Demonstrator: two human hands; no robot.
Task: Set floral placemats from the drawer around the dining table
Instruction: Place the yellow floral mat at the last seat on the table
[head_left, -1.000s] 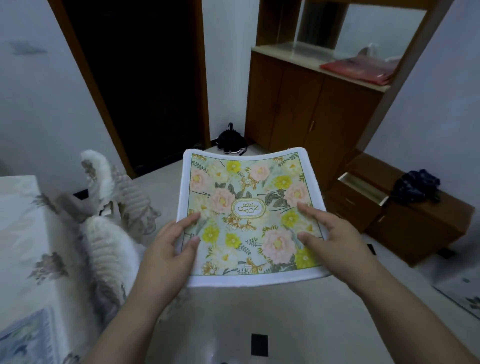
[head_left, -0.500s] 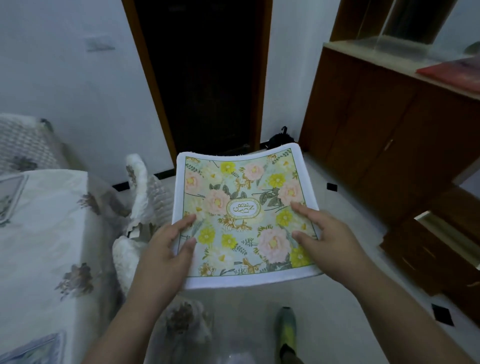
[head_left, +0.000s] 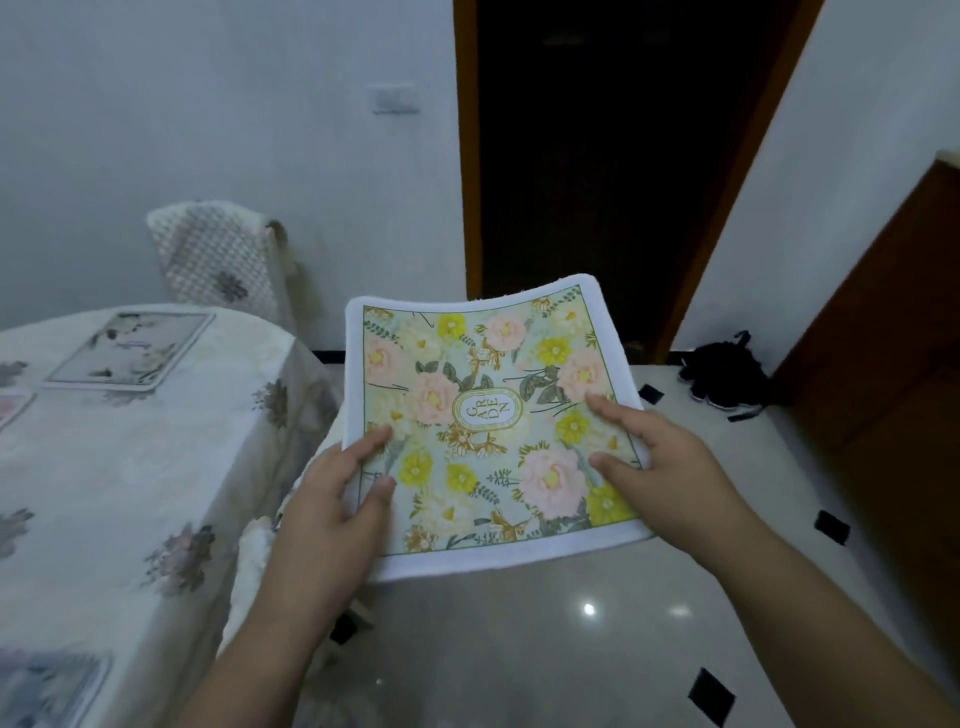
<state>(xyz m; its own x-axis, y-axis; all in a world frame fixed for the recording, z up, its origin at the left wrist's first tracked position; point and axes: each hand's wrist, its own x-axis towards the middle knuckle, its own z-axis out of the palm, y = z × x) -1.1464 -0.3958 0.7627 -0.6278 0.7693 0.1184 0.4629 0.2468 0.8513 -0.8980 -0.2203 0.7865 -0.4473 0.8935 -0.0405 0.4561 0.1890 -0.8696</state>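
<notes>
Head view: floral placemat (head_left: 488, 415) is held in the air, right of the dining table (head_left: 130, 467); gripped at its edges by left hand (head_left: 332, 499) and right hand (head_left: 660, 467), thumbs on top; a second placemat (head_left: 130, 351) is laid on the table's far side.

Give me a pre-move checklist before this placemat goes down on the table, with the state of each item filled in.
1. Left hand grips the floral placemat: ok.
2. Right hand grips its other side: ok.
3. Printed side faces up: ok.
4. Placemat above the dining table: not ok, it hangs over the floor beside it.
5. Bare cloth between the far mat and the near mat: ok.
6. Chair clear of the path: cannot tell.
</notes>
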